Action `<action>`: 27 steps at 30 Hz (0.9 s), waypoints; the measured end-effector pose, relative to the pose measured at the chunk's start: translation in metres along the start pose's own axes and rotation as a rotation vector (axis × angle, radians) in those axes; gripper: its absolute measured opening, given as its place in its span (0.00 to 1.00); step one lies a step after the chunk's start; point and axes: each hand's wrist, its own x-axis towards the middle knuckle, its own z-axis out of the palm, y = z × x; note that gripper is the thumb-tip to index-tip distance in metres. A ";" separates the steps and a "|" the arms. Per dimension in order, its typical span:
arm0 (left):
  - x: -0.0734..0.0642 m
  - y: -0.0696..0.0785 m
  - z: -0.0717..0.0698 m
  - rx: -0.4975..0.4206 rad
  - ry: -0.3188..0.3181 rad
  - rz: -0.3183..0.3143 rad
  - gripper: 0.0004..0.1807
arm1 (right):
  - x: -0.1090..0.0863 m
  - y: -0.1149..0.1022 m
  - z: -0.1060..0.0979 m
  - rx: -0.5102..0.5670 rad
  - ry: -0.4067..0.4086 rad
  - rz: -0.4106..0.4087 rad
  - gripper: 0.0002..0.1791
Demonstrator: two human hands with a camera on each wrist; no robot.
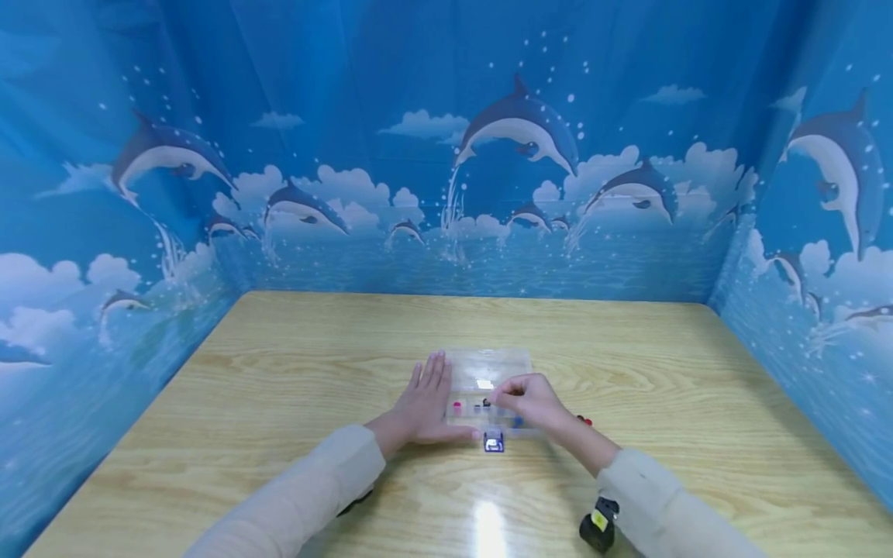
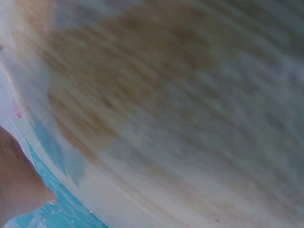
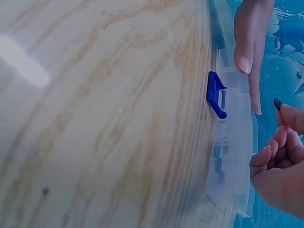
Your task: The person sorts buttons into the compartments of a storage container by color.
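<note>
A clear plastic compartment box (image 3: 232, 137) lies on the table with its see-through lid (image 1: 498, 364) folded back. A blue latch (image 1: 494, 442) sits on its near side. My left hand (image 1: 425, 403) rests along the box's left edge, fingers straight and thumb stretched by the front. Over the compartments, my right hand (image 1: 533, 399) pinches a small round black button (image 3: 278, 104) between thumb and forefinger, the other fingers curled in. Inside the box are a pink piece (image 1: 456, 406), a dark piece (image 1: 486, 402) and blue pieces (image 3: 218, 164).
On the table to the right of the box, partly behind the right forearm, lie small red and dark pieces (image 1: 587, 422). The wooden table (image 1: 314, 349) meets a blue dolphin-print curtain (image 1: 363, 155) at the back and sides. A black wrist device (image 1: 598, 525) hangs at the right sleeve.
</note>
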 end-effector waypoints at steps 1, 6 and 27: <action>0.000 0.000 0.000 0.002 -0.002 -0.002 0.65 | 0.000 0.000 0.001 0.001 -0.004 -0.002 0.04; 0.000 0.000 0.000 0.017 0.001 -0.001 0.65 | 0.004 -0.003 0.006 -0.006 -0.022 -0.018 0.03; 0.001 -0.001 0.001 0.026 0.002 0.004 0.65 | 0.006 -0.009 0.011 -0.104 -0.113 -0.135 0.05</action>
